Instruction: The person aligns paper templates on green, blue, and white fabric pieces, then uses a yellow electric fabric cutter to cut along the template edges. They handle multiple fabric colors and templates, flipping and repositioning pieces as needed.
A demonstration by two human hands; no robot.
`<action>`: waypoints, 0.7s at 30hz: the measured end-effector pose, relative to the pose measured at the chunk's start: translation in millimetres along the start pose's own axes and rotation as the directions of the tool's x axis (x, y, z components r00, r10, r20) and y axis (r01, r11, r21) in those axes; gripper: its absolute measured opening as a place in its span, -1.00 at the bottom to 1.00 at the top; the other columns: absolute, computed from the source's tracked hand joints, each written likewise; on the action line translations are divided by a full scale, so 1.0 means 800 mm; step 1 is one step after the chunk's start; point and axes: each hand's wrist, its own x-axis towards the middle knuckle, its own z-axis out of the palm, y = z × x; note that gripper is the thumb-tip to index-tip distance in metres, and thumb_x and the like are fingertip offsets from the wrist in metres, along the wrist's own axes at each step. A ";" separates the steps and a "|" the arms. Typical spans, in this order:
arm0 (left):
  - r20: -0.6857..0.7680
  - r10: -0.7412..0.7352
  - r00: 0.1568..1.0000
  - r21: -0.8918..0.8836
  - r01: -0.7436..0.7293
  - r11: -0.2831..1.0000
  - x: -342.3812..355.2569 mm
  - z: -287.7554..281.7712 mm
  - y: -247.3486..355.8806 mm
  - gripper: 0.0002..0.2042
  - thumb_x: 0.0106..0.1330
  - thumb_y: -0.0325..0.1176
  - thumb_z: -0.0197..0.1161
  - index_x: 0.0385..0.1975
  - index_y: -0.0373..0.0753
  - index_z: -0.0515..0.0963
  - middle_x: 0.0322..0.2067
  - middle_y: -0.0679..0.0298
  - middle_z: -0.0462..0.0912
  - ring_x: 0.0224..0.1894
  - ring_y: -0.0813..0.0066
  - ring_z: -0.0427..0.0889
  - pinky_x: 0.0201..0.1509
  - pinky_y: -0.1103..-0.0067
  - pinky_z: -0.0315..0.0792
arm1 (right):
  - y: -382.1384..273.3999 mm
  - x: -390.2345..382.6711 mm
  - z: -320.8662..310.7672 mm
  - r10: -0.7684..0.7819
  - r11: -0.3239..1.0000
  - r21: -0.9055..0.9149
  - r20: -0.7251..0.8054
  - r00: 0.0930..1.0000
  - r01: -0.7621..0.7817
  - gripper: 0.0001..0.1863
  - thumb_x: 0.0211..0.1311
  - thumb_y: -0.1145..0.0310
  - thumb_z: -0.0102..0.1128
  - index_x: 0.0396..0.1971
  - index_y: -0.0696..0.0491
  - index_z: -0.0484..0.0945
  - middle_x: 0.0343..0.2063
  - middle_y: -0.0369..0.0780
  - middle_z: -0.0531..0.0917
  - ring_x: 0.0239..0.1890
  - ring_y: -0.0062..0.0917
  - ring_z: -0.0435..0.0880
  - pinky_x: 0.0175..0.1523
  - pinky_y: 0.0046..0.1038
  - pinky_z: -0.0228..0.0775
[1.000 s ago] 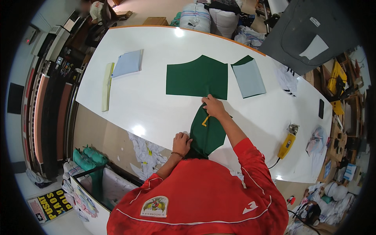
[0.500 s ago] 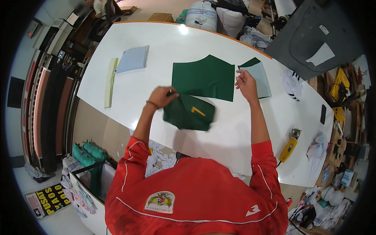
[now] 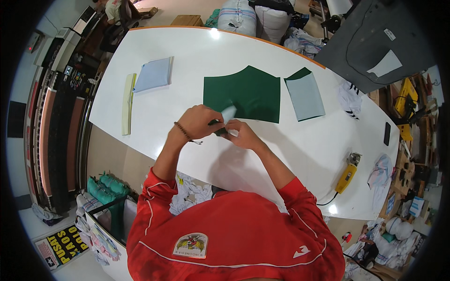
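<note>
At the middle of the white table, my left hand and my right hand are raised close together, both closed on a small dark green fabric piece with a pale area showing above it. My fingers hide much of it, and its orange mark is out of sight. Just beyond my hands lies a flat green shaped panel. To its right rests a pale blue rectangle with green cloth under it.
Folded light blue fabric and a yellowish strip lie left. A yellow electric cutter, black phone and white striped cloth lie right. A person sits at the top left; bales stand behind.
The green piece with the orange mark was lifted and turned, and is now mostly hidden between my hands. My left hand rose; my right hand moved back to join it.
</note>
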 end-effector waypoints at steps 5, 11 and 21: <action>0.035 -0.044 0.998 -0.097 0.048 0.994 -0.028 -0.027 -0.013 -0.81 0.22 -0.19 0.49 -0.31 -0.15 0.79 -0.51 0.13 0.75 -0.45 0.08 0.72 -0.27 0.32 0.58 | 0.005 -0.042 -0.036 0.209 0.887 0.412 0.047 0.977 -0.210 -0.78 0.49 0.32 0.27 -0.08 0.17 0.58 -0.25 -0.28 0.68 -0.17 -0.59 0.61 0.00 -0.48 0.45; 0.019 -0.086 0.996 0.020 0.086 0.996 0.007 0.042 -0.090 -0.72 0.22 -0.15 0.51 -0.20 -0.19 0.76 -0.20 0.11 0.73 -0.14 0.08 0.72 -0.07 0.27 0.60 | 0.008 -0.069 -0.128 0.346 0.938 -0.045 0.041 0.937 -0.344 -0.73 0.29 0.33 0.50 -0.15 0.15 0.64 -0.26 -0.25 0.67 -0.27 -0.54 0.62 -0.08 -0.50 0.46; 0.017 -0.260 0.966 0.068 0.258 0.964 -0.037 0.240 -0.107 -0.70 0.28 -0.19 0.46 -0.13 -0.24 0.67 0.43 0.10 0.34 0.23 -0.02 0.58 0.21 0.23 0.63 | 0.072 -0.166 -0.082 0.120 0.841 -0.474 -0.306 0.944 -0.261 -0.75 0.18 0.48 0.42 -0.18 0.08 0.55 0.02 -0.13 0.63 0.13 -0.11 0.60 0.15 -0.10 0.45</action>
